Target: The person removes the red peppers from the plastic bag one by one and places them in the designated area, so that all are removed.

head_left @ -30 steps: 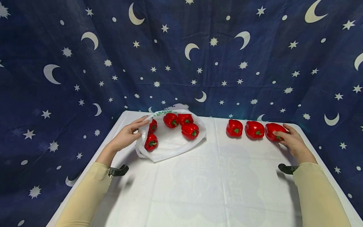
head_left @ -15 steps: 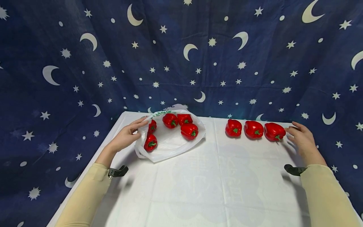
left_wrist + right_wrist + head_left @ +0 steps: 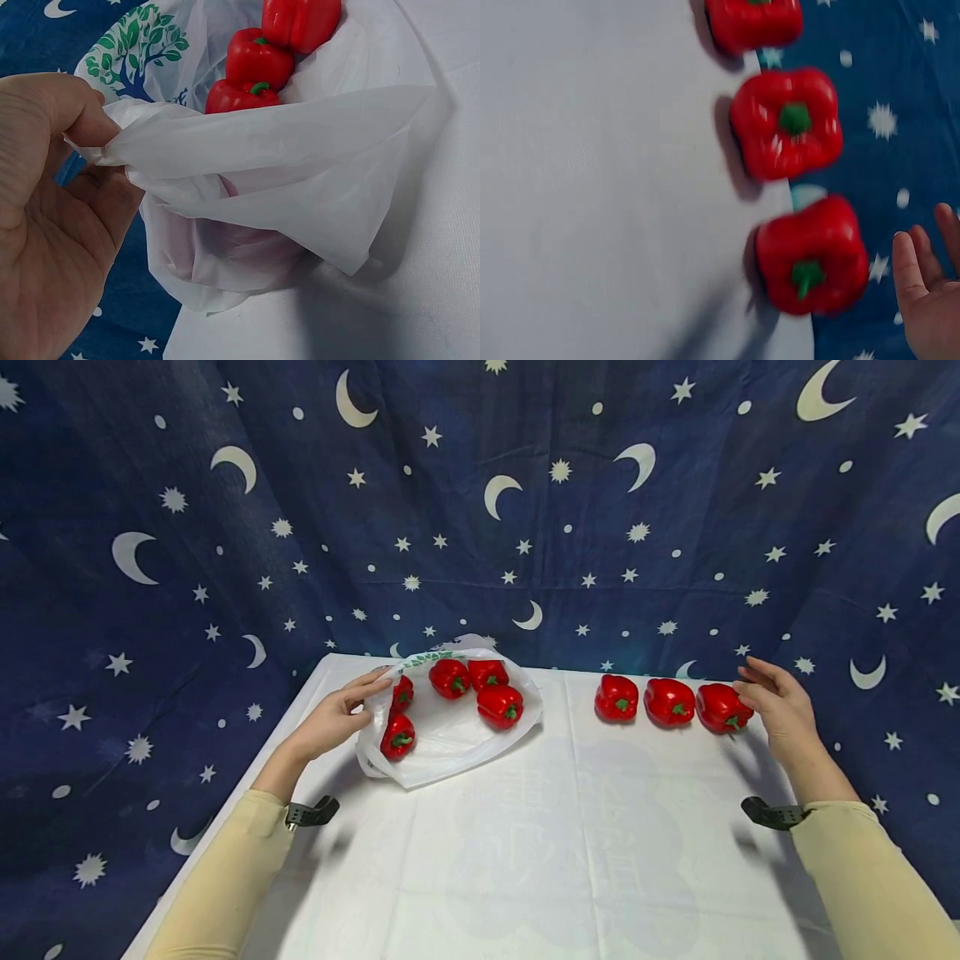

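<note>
While the left hand (image 3: 333,716) pinches its left rim, white plastic bag (image 3: 450,768): five red bell peppers (image 3: 501,706) inside, two left, three toward the back right.
Right hand (image 3: 784,710): fingers spread, just beside the rightmost loose pepper (image 3: 718,706).
Loose peppers (image 3: 670,702): three, rowed on white tablecloth (image 3: 510,860).
Backdrop (image 3: 247,556): navy, moons and stars.

**The bag (image 3: 457,762) on the left, three peppers (image 3: 670,702) on the right**

On my table (image 3: 510,860), the bag lies near the far left corner; well to its right, the three peppers line the far edge. In the bag I see five peppers (image 3: 500,706): two at the left, two side by side at the back, one before the rear right one. My left hand (image 3: 337,714) is at the bag's left rim, my right hand (image 3: 782,706) just right of the row's end. Behind hangs a curtain (image 3: 450,502).
</note>
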